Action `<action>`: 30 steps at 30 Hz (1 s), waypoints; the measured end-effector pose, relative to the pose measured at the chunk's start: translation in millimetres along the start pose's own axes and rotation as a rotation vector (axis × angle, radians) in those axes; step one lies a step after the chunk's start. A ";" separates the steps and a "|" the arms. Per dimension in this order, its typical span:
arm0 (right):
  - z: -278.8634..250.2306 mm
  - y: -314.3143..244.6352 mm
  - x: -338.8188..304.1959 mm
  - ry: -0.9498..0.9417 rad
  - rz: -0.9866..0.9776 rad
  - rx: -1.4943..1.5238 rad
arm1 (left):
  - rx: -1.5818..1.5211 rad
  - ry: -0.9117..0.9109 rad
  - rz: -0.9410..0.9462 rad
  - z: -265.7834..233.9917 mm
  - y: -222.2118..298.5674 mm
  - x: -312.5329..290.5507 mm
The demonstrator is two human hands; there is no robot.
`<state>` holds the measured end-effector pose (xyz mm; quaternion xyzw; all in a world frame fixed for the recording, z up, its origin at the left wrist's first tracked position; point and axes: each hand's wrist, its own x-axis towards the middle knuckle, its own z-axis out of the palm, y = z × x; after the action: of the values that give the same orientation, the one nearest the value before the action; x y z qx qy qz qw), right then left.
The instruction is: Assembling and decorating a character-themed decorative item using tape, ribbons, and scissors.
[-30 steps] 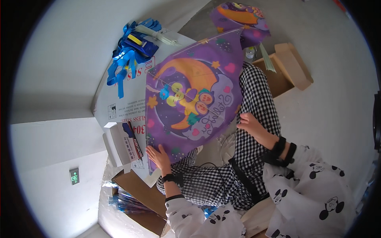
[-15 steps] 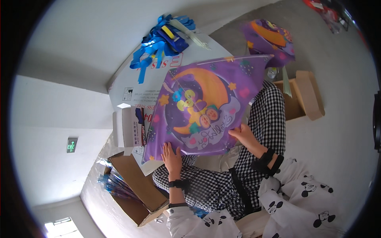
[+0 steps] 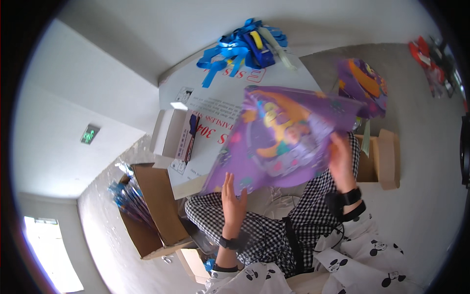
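A purple foil balloon (image 3: 289,142) with a cartoon moon print hangs tilted and blurred in front of me, over my checked trouser legs (image 3: 274,235). My right hand (image 3: 341,161) grips its right edge. My left hand (image 3: 233,200) is at the balloon's lower left corner, fingers straight and apart, touching or just short of the edge. Both wrists wear dark bands.
A second purple balloon (image 3: 364,88) lies at the back right. A pile of blue ribbons (image 3: 245,49) sits on a white printed carton (image 3: 215,105). An open brown box (image 3: 152,210) with blue packets stands at left, another brown box (image 3: 384,157) at right.
The view has swung and the balloon has tipped flatter and moved right. My left hand has loosened from its lower edge and its fingers have spread.
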<state>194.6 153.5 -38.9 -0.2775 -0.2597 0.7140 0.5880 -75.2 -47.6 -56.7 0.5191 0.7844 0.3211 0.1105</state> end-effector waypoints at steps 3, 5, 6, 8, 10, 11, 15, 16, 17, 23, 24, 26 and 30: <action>13.4 -63.9 21.7 0.286 -0.253 -0.324 | -0.111 0.076 0.063 -7.3 27.8 -4.5; 25.8 -114.1 31.1 0.218 -0.535 -0.456 | -0.179 0.111 0.012 -12.2 38.7 -8.0; 34.9 -143.0 41.1 0.340 -0.714 -0.609 | -0.196 0.109 0.039 -15.5 40.3 -9.2; 54.7 -196.6 43.4 0.232 -1.293 -1.322 | -0.180 0.135 0.087 -20.9 36.4 -13.0; 79.4 -210.0 53.9 0.038 -1.291 -1.447 | -0.192 0.166 0.040 -24.9 22.6 -16.3; 93.9 -207.2 61.4 -0.069 -1.164 -1.388 | -0.189 0.178 0.029 -27.0 12.6 -18.1; 157.7 -166.0 85.2 -0.394 -0.678 -1.163 | -0.466 0.295 -0.277 -27.8 -55.1 7.7; 168.1 -134.5 94.3 -0.542 -0.588 -1.340 | -0.914 0.408 -0.437 -26.2 -76.6 25.6; 175.0 -96.9 101.4 -0.743 -0.566 -1.502 | -1.207 0.452 -0.596 -33.1 -101.7 37.5; 128.0 87.9 81.4 -1.615 0.335 -1.697 | -1.688 0.555 -0.708 -44.5 -196.1 122.0; 115.5 107.0 72.9 -1.719 0.276 -1.649 | -1.657 0.532 -0.650 -41.1 -202.3 135.8; 96.5 134.2 56.4 -1.861 -0.090 -1.586 | -1.601 0.588 -0.620 -29.6 -209.1 162.7; 83.9 159.5 33.1 -1.830 -0.370 -1.542 | -1.527 0.538 -0.664 -24.3 -219.0 211.4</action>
<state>19.6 154.6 -93.5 0.0938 -0.9726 0.2089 -0.0397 -342.6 74.3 -139.7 -0.0455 0.4649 0.8216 0.3268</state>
